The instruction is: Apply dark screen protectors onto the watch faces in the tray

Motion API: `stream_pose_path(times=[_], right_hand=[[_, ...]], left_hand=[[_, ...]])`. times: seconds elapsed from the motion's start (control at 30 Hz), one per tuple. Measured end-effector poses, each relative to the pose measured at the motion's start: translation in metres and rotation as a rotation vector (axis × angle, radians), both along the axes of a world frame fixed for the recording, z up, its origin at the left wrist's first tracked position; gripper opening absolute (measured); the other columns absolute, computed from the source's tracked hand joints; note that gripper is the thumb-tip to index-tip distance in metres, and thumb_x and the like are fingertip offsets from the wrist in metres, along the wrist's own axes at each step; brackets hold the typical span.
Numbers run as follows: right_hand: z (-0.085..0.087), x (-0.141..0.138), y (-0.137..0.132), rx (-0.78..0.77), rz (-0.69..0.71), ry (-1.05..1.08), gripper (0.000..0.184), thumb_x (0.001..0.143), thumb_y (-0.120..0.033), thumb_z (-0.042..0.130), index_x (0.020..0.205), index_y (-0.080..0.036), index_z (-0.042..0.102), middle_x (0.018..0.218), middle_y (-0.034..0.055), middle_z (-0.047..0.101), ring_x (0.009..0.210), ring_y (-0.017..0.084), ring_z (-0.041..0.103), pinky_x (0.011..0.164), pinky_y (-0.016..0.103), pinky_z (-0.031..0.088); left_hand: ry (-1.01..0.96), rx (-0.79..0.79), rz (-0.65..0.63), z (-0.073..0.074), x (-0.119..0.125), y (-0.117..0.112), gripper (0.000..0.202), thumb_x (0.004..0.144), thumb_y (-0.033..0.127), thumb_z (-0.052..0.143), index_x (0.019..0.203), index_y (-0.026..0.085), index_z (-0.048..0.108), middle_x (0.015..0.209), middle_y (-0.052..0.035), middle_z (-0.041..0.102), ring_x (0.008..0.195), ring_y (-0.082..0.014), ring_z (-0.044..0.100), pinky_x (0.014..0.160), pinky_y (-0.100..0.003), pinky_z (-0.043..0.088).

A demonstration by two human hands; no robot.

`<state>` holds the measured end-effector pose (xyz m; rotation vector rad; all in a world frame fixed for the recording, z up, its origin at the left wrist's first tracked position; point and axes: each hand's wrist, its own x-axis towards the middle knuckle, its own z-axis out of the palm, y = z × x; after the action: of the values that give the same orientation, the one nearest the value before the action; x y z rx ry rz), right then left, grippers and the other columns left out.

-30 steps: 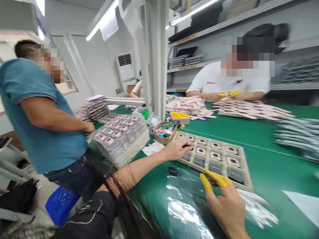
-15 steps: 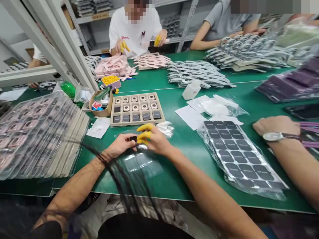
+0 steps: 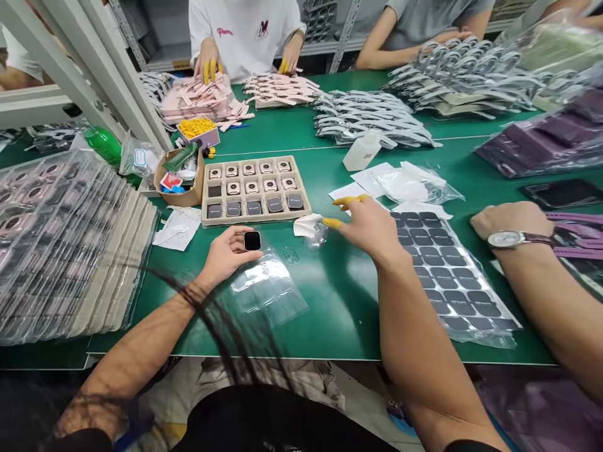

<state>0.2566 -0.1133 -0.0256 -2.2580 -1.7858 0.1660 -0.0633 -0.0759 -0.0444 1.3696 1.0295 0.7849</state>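
Note:
My left hand (image 3: 230,252) grips a small square smartwatch case (image 3: 252,241) at its edges, dark screen facing up. It is held over a clear plastic film (image 3: 268,285) lying on the green table. My right hand (image 3: 365,226), with yellow finger cots on thumb and finger, is raised beside the sheet of dark square stickers (image 3: 443,256). Its thumb and finger are spread, with nothing visible between them. Just left of them lies a crumpled white wipe (image 3: 308,225). Beyond my left hand is a beige tray (image 3: 257,220) of watch cases and dark square pieces.
Stacked trays (image 3: 70,251) stand at the left, near a cardboard box (image 3: 181,196) of odds and ends. A white bottle (image 3: 362,152) stands beyond the papers. Another person's wrist with a watch (image 3: 506,239) rests at the right. Across the table, people sit behind grey strap piles (image 3: 372,119).
My right hand has left the smartwatch case and moved right, its fingers now apart. My left hand keeps the case, now turned screen up. The person opposite has lowered both hands onto pink pieces.

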Motion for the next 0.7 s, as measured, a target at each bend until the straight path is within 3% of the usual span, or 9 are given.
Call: stream_pose_path(times=[0.07, 0.17, 0.27, 0.37, 0.5, 0.7], right_hand=[[-0.002, -0.016, 0.001, -0.028, 0.078, 0.043, 0.047, 0.101, -0.051, 0.065, 0.135, -0.021, 0.076, 0.129, 0.0186, 0.074, 0.104, 0.032, 0.072, 0.083, 0.041, 0.055], [-0.003, -0.032, 0.000, -0.085, 0.154, 0.075, 0.032, 0.102, -0.040, 0.063, 0.120, -0.023, 0.083, 0.119, 0.0140, 0.077, 0.101, 0.031, 0.073, 0.084, 0.041, 0.055], [0.000, -0.052, -0.003, 0.094, 0.240, 0.189, 0.027, 0.101, -0.040, 0.068, 0.110, -0.022, 0.086, 0.110, 0.0126, 0.078, 0.103, 0.030, 0.072, 0.088, 0.040, 0.055], [-0.001, -0.088, -0.004, 0.158, 0.403, 0.344, 0.029, 0.102, -0.044, 0.070, 0.118, -0.025, 0.084, 0.111, 0.0088, 0.079, 0.097, 0.023, 0.071, 0.089, 0.035, 0.055], [-0.011, -0.127, -0.004, 0.151, 0.332, 0.345, 0.028, 0.106, -0.040, 0.064, 0.119, -0.024, 0.083, 0.114, 0.0097, 0.078, 0.098, 0.022, 0.070, 0.091, 0.034, 0.056], [-0.018, -0.129, -0.004, 0.178, 0.382, 0.435, 0.023, 0.105, -0.040, 0.066, 0.116, -0.028, 0.083, 0.121, 0.0080, 0.076, 0.103, 0.021, 0.069, 0.093, 0.033, 0.055]], left_hand=[[-0.010, 0.005, -0.009, -0.005, 0.000, 0.000, 0.070, 0.061, 0.037, 0.102, 0.121, 0.019, 0.070, 0.099, -0.0056, 0.079, 0.077, -0.0180, 0.077, 0.070, -0.028, 0.061], [-0.026, 0.000, -0.014, -0.010, 0.000, 0.000, 0.070, 0.062, 0.035, 0.101, 0.122, 0.018, 0.070, 0.101, -0.0071, 0.080, 0.079, -0.0186, 0.078, 0.072, -0.028, 0.061], [-0.038, 0.003, -0.026, -0.011, 0.001, 0.001, 0.068, 0.062, 0.033, 0.101, 0.121, 0.017, 0.071, 0.101, -0.0075, 0.081, 0.083, -0.0191, 0.078, 0.077, -0.030, 0.063], [-0.059, 0.005, -0.026, -0.011, 0.001, 0.001, 0.064, 0.060, 0.029, 0.101, 0.116, 0.017, 0.073, 0.099, -0.0066, 0.081, 0.084, -0.0185, 0.078, 0.082, -0.031, 0.063], [-0.069, -0.024, 0.005, -0.012, 0.000, 0.001, 0.063, 0.060, 0.027, 0.101, 0.115, 0.016, 0.074, 0.097, -0.0059, 0.081, 0.079, -0.0166, 0.077, 0.076, -0.028, 0.062], [-0.028, 0.033, -0.035, -0.017, 0.001, 0.000, 0.057, 0.063, 0.024, 0.097, 0.115, 0.017, 0.076, 0.099, -0.0054, 0.082, 0.076, -0.0152, 0.076, 0.074, -0.026, 0.060]])
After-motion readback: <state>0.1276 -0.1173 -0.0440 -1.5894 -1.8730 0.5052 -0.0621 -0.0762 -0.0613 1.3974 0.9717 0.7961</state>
